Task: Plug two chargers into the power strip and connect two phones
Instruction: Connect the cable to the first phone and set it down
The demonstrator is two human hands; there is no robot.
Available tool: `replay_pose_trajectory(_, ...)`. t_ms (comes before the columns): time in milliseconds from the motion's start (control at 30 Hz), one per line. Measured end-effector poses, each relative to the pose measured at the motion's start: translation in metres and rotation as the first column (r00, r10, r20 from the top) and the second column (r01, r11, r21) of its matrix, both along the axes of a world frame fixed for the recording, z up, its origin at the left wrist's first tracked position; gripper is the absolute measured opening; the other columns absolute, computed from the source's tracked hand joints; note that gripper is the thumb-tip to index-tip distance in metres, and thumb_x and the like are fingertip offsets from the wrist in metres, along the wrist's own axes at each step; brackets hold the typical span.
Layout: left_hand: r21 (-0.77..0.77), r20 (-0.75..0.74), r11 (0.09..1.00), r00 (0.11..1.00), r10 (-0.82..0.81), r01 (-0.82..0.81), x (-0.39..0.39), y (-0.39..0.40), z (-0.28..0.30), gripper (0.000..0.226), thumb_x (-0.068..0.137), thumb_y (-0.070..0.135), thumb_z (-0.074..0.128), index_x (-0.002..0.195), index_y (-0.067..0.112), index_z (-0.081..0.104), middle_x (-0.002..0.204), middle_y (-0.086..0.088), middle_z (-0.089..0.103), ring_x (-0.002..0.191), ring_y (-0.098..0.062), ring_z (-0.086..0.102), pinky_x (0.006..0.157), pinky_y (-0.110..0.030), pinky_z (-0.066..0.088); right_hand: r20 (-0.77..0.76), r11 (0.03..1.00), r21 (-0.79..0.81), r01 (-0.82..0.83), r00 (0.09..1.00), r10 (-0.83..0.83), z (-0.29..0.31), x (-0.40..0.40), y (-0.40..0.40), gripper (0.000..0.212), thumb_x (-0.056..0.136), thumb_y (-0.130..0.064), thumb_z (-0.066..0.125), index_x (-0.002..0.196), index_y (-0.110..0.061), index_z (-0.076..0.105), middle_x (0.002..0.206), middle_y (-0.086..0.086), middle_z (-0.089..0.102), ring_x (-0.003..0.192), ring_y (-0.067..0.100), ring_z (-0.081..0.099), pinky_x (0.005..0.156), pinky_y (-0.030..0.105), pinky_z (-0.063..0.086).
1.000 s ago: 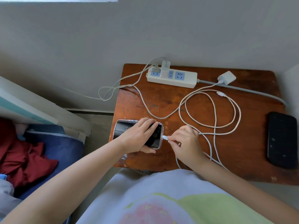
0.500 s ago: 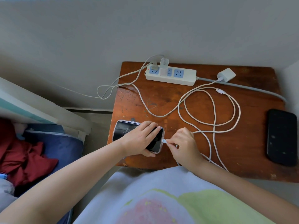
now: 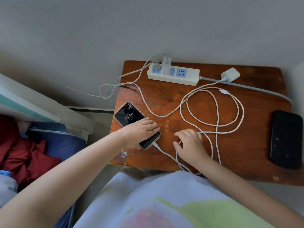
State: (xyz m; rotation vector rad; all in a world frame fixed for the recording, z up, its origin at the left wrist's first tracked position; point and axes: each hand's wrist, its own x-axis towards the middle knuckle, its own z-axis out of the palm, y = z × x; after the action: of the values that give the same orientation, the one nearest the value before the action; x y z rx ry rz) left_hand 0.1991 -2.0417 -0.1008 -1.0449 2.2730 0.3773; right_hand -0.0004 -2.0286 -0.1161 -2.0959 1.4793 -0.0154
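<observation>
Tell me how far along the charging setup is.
Done: one charger sits in the power strip, its cable in the lit phone, which the left hand rests on. Left: the second charger lies unplugged and the black phone unconnected.

1. Reads "09:44" on the lit screen of the phone (image 3: 130, 116) at the left edge of the wooden table (image 3: 246, 145) — white digits on black.
2. Smaller marks around the digits — too tiny to read.
</observation>
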Motion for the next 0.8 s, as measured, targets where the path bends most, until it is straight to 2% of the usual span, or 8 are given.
replay_pose_trajectory(67,0.050,0.044,0.999,0.999,-0.015,0.012,-0.002,0.001,0.002,0.086,0.084,0.023,0.063,0.146,0.013,0.005,0.155,-0.005,0.011,0.141,-0.020,0.006,0.113,-0.032,-0.003,-0.054,0.995,-0.083,-0.054,0.997,0.050,-0.004,-0.002,-0.008,0.034,0.090,-0.021,0.054,0.121,-0.008,0.056,0.133,0.012,0.055,0.130,0.027,0.040,0.114,0.047,0.018)
replay_pose_trajectory(167,0.041,0.052,0.997,0.996,-0.067,0.065,-0.004,0.007,0.000,0.074,0.089,0.015,0.054,0.147,0.014,0.007,0.155,-0.004,0.012,0.141,-0.019,0.006,0.113,-0.032,-0.003,-0.096,0.981,-0.083,-0.173,0.982,0.165,-0.011,0.002,-0.015,0.035,0.090,-0.019,0.052,0.122,-0.007,0.054,0.141,0.014,0.045,0.136,0.030,0.032,0.115,0.053,0.013)
replay_pose_trajectory(300,0.053,0.064,0.980,0.979,-0.195,0.192,-0.002,0.013,0.002,0.060,0.096,0.007,0.040,0.147,0.015,0.009,0.155,-0.002,0.011,0.142,-0.017,0.003,0.113,-0.031,-0.004,-0.101,0.970,-0.149,-0.191,0.979,0.178,-0.021,0.003,-0.011,0.035,0.082,-0.013,0.063,0.115,-0.006,0.060,0.133,0.019,0.054,0.129,0.036,0.043,0.107,0.062,0.023)
replay_pose_trajectory(433,0.038,0.056,0.961,0.960,-0.274,0.272,0.010,0.021,0.004,0.050,0.100,0.009,0.031,0.146,0.017,0.014,0.155,0.000,0.012,0.142,-0.018,0.002,0.113,-0.032,-0.004,-0.120,0.979,-0.143,-0.145,0.985,0.128,-0.021,0.007,0.001,0.040,0.089,-0.016,0.052,0.129,-0.009,0.048,0.145,0.015,0.041,0.138,0.032,0.030,0.113,0.057,0.016)
replay_pose_trajectory(567,0.006,0.079,0.950,0.947,-0.312,0.313,0.022,0.032,0.009,0.052,0.100,0.009,0.030,0.147,0.019,0.008,0.156,0.001,0.005,0.141,-0.022,-0.007,0.113,-0.035,-0.006,-0.147,0.989,-0.136,-0.062,0.988,0.042,-0.019,0.019,0.012,0.043,0.094,-0.021,0.043,0.136,-0.011,0.037,0.151,0.011,0.029,0.142,0.027,0.019,0.116,0.052,0.009)
replay_pose_trajectory(667,-0.081,0.065,0.958,0.961,-0.270,0.275,0.032,0.043,0.002,0.058,0.099,0.011,0.036,0.147,0.023,0.006,0.156,0.003,0.000,0.141,-0.021,-0.010,0.113,-0.038,-0.006,-0.169,0.993,-0.117,0.003,0.985,-0.023,-0.017,0.029,0.020,0.046,0.096,-0.026,0.040,0.139,-0.011,0.032,0.153,0.010,0.023,0.143,0.026,0.014,0.117,0.050,0.007)
replay_pose_trajectory(733,-0.140,0.033,0.971,0.981,-0.191,0.194,0.041,0.050,-0.003,0.060,0.098,0.011,0.038,0.147,0.023,0.005,0.156,0.002,-0.003,0.140,-0.020,-0.012,0.111,-0.037,-0.010,-0.195,0.992,-0.121,0.029,0.979,-0.052,-0.018,0.036,0.024,0.049,0.096,-0.032,0.039,0.140,-0.013,0.029,0.155,0.009,0.020,0.144,0.026,0.012,0.117,0.049,0.006)
replay_pose_trajectory(800,-0.185,-0.070,0.982,0.996,-0.062,0.048,0.050,0.063,-0.010,0.066,0.095,0.010,0.043,0.147,0.020,0.004,0.156,0.001,-0.005,0.140,-0.019,-0.014,0.107,-0.034,-0.016,-0.225,0.991,-0.130,0.032,0.972,-0.061,-0.021,0.040,0.029,0.053,0.095,-0.037,0.038,0.141,-0.015,0.026,0.155,0.010,0.016,0.144,0.027,0.010,0.117,0.049,0.004)
